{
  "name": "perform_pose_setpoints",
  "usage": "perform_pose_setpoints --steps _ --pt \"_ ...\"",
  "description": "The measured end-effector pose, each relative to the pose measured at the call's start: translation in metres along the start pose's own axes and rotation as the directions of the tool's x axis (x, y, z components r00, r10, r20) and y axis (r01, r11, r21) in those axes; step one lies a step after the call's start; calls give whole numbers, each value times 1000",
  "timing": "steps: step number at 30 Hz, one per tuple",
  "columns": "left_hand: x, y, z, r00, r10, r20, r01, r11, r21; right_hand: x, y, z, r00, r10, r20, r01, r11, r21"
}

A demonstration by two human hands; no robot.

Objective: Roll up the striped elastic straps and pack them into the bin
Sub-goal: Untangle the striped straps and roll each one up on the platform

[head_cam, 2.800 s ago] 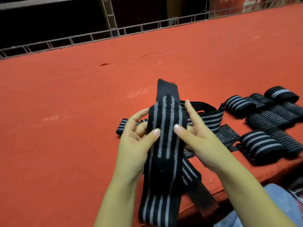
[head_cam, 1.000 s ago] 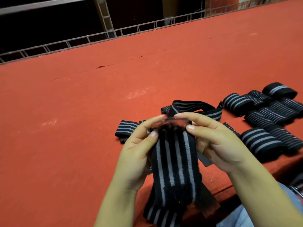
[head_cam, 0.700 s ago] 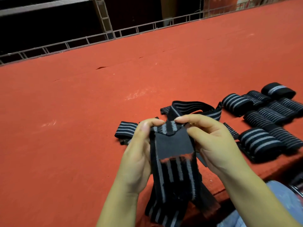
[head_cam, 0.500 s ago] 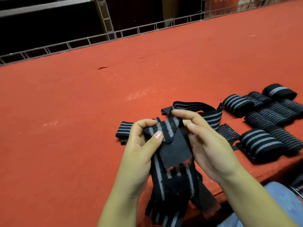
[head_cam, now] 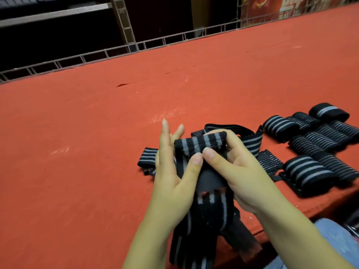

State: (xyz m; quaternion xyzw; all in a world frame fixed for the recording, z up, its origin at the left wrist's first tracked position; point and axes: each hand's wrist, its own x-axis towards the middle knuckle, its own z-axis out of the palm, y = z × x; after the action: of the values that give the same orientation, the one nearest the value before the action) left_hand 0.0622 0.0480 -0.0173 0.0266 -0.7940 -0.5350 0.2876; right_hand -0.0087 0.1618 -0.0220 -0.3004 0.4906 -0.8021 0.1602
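A black elastic strap with grey stripes [head_cam: 202, 144] is held above the red table, its top end curled into a small roll and the rest hanging down past the table's near edge. My left hand [head_cam: 172, 171] presses its thumb on the roll, its fingers straight behind it. My right hand [head_cam: 237, 167] grips the roll from the right, thumb in front and fingers curled over the top. More loose striped straps [head_cam: 250, 140] lie in a heap just behind my hands. No bin is in view.
Several rolled straps [head_cam: 307, 171] lie in rows at the right of the red table [head_cam: 97, 152], near its front edge. A metal wire rail [head_cam: 136, 47] runs along the table's far side. A blue-clad knee [head_cam: 334, 239] shows below the table edge.
The strap's end, first stretched upright between my hands, has been folded down and turned over into a small roll. My left fingers have straightened behind it.
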Motion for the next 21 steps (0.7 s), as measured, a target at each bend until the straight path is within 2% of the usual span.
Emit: perform_pose_setpoints --steps 2,4,8,13,18,21 --pt "2 -1 -1 991 -110 74 118 987 -112 6 -4 3 996 -50 -76 52 998 21" --pt "3 -2 -1 975 -178 136 196 972 -131 13 -7 4 981 -118 -156 116 993 -21" --pt "8 -1 -2 971 -185 154 214 956 -201 24 -12 8 943 -259 -210 230 961 -154" --pt "13 9 -10 960 -181 215 248 905 -345 28 -32 11 911 -396 -117 358 899 -251" --pt "15 11 -19 949 -143 281 263 852 -452 27 -43 5 930 -366 -11 337 867 -366" --pt "13 4 -13 939 -185 290 308 824 -475 22 -37 6 939 -344 29 317 825 -468"
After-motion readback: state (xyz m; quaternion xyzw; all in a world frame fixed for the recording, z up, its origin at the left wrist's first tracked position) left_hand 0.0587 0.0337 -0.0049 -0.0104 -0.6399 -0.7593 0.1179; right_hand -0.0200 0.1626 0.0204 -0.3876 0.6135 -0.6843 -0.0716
